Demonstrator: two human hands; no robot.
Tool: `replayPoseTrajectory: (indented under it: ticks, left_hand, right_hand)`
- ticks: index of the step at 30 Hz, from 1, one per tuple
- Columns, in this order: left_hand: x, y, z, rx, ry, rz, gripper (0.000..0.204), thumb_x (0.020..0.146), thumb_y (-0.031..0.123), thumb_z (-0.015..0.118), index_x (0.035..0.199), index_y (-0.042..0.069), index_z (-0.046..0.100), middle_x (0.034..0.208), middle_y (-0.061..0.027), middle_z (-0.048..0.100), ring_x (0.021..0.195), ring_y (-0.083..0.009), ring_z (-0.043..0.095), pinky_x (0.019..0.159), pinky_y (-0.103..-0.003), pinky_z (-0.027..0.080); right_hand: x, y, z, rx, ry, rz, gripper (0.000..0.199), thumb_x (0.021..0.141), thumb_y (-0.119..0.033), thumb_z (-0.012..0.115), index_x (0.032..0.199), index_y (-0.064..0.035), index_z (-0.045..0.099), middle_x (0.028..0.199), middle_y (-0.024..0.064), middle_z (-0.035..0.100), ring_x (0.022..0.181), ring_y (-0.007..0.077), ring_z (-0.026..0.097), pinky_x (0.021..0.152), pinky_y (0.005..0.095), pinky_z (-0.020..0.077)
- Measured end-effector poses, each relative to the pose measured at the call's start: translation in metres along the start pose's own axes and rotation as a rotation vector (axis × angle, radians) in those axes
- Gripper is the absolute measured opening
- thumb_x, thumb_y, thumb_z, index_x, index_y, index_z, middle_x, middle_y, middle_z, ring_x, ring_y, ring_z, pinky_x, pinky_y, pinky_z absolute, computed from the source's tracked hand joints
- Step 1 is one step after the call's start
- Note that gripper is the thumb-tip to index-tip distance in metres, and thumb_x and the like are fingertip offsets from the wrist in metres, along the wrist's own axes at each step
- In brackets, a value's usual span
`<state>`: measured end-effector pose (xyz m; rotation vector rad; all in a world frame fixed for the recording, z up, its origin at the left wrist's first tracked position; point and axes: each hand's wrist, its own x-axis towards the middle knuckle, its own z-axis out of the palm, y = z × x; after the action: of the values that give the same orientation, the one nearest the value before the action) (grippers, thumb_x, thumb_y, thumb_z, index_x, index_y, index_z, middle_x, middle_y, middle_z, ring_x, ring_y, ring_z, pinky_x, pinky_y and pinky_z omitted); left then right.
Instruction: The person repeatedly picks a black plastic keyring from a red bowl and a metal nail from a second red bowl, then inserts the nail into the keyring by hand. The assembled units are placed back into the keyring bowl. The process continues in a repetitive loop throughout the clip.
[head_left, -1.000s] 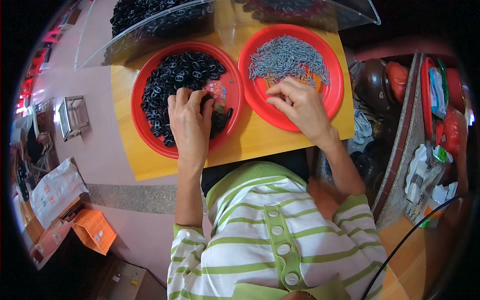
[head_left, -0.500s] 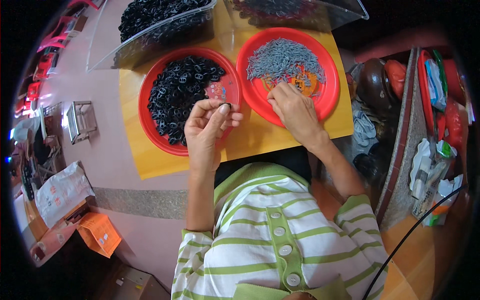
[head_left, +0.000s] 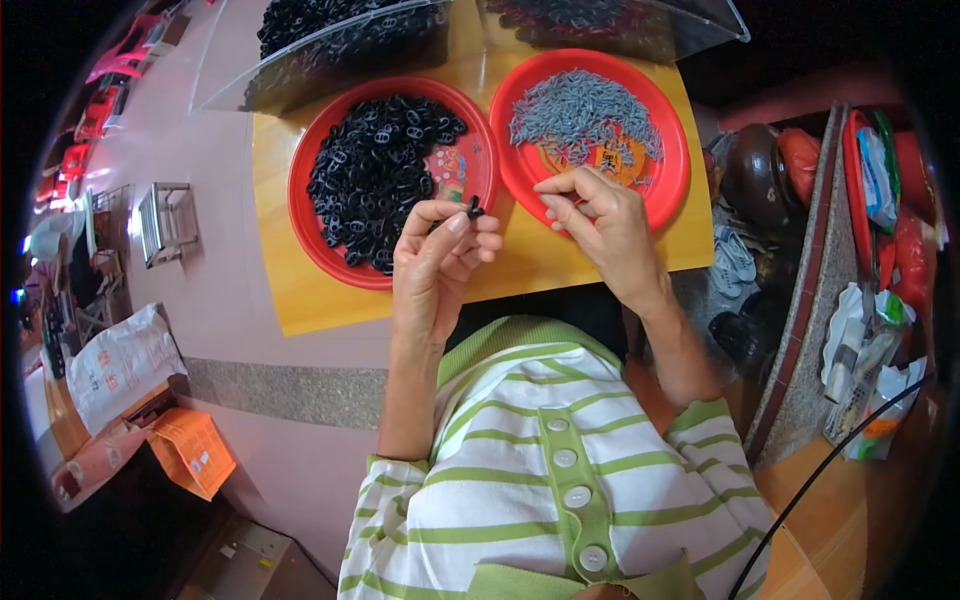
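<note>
Between the thumb and forefinger of my left hand [head_left: 432, 258] is a small black plastic piece [head_left: 474, 208], held at the near right edge of the left bowl. That round red bowl [head_left: 299, 225] carries a heap of black plastic pieces [head_left: 360, 165], many with two holes. My right hand [head_left: 612, 228] is over the near side of a second red bowl [head_left: 676, 160], thumb and forefinger brought close together. Whatever they pinch is too small to make out. Many thin grey screw-like pieces [head_left: 580, 105] lie in the far part of this bowl.
Both bowls stand on a yellow board [head_left: 290, 300]. Behind them are clear plastic bins [head_left: 350, 55] with more black pieces. Beyond the board's right side stands a brown jar [head_left: 750, 178]. A black cable [head_left: 830, 460] crosses at lower right. A metal stool [head_left: 163, 225] is on the left.
My right hand has drawn back from the grey pieces, turning so its thumb side shows. My left hand still holds the black piece, which shows more now. The whole view has shifted slightly.
</note>
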<state>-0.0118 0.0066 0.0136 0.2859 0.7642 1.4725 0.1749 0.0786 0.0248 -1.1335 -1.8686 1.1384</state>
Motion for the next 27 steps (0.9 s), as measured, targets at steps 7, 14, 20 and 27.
replayPoseTrajectory:
  ticks: [7,14,20,27]
  left_hand:
    - [-0.002,-0.003,0.000,0.154,0.013,0.050,0.012,0.088,0.001,0.057,0.100,-0.001,0.055,0.095,-0.0165,0.066,0.081,-0.0179,0.066,0.076,-0.028,0.054]
    - [-0.001,-0.005,0.008,0.220,0.058,0.053,0.020,0.088,0.000,0.059,0.107,-0.006,0.057,0.094,-0.0146,0.066,0.082,-0.0172,0.067,0.075,-0.026,0.054]
    - [0.000,-0.013,0.004,0.279,0.083,0.085,0.019,0.088,0.002,0.060,0.105,-0.006,0.058,0.092,-0.0130,0.067,0.080,-0.0164,0.067,0.073,-0.025,0.055]
    - [-0.001,-0.017,0.005,0.296,0.068,0.021,0.016,0.088,0.004,0.060,0.102,-0.005,0.061,0.090,-0.0114,0.066,0.076,-0.0138,0.065,0.070,-0.022,0.052]
  right_hand:
    - [-0.002,-0.007,0.011,0.087,0.033,-0.054,0.012,0.083,0.000,0.063,0.094,0.0009,0.062,0.085,0.0065,0.064,0.075,0.0107,0.062,0.061,0.0234,0.0512]
    - [-0.008,-0.012,0.024,0.552,0.035,0.091,0.012,0.083,-0.003,0.064,0.095,-0.0016,0.063,0.091,0.0068,0.065,0.078,0.0114,0.062,0.067,0.0225,0.0499]
    - [-0.006,-0.018,0.026,0.183,0.022,-0.133,0.011,0.083,-0.006,0.065,0.093,-0.0036,0.065,0.091,0.0070,0.065,0.075,0.0127,0.061,0.069,0.0257,0.0496]
    - [-0.004,-0.021,0.027,0.236,0.040,-0.115,0.011,0.082,-0.008,0.066,0.092,-0.0034,0.065,0.088,0.0064,0.065,0.074,0.0139,0.061,0.070,0.0265,0.0492]
